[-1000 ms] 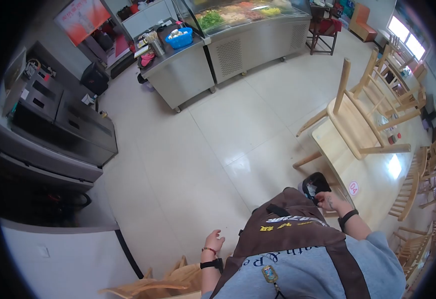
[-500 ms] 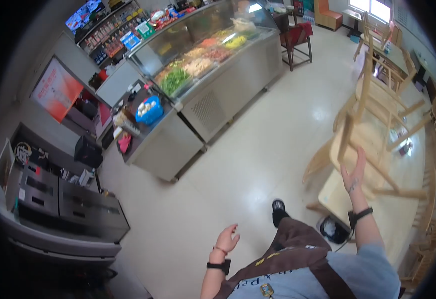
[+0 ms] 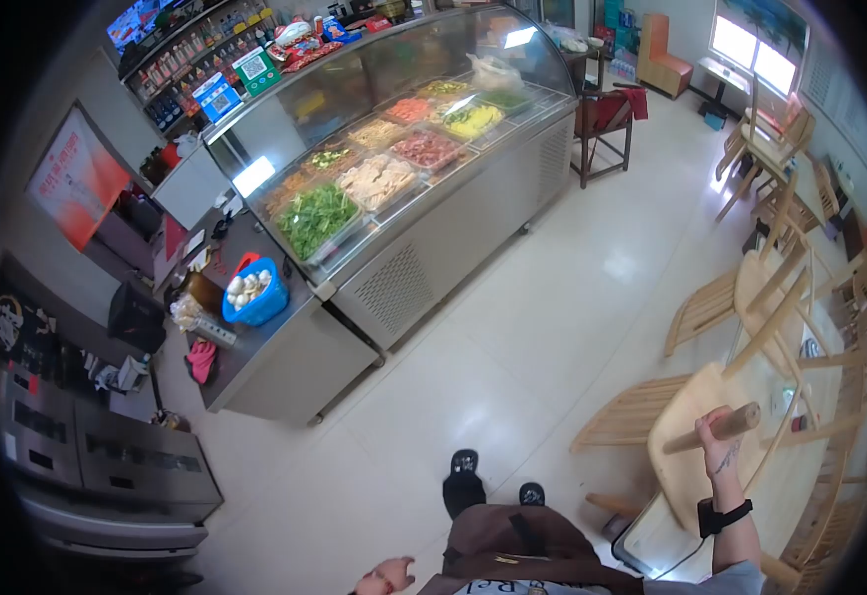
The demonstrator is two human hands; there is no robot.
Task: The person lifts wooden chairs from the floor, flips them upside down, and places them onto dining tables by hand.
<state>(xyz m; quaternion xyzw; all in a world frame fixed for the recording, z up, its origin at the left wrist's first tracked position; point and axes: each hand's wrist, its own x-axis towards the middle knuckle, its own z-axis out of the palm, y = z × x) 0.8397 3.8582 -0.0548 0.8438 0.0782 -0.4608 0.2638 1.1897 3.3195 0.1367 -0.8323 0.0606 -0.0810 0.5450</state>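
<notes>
My right hand point(image 3: 719, 436) is closed round one leg of a light wooden chair point(image 3: 686, 458). This chair lies upturned, its seat on the edge of the wooden table point(image 3: 667, 535) and its slatted back hanging down beside it. Low in the view, my left hand point(image 3: 389, 575) is away from everything, holding nothing, its fingers loosely bent and apart. Another upturned chair point(image 3: 761, 288) rests on the table just beyond the one I grip.
Ahead on the left stands a glass-topped food counter point(image 3: 463, 213) with trays of vegetables and meat. A blue basket point(image 3: 258, 302) of white round items sits on its near end. Farther off is a dark chair point(image 3: 607, 134). A grey appliance point(image 3: 136, 446) stands at left.
My right hand has gone from open fingers beside the chair to a grip on its leg. My left hand is lower in the view, and my feet have moved.
</notes>
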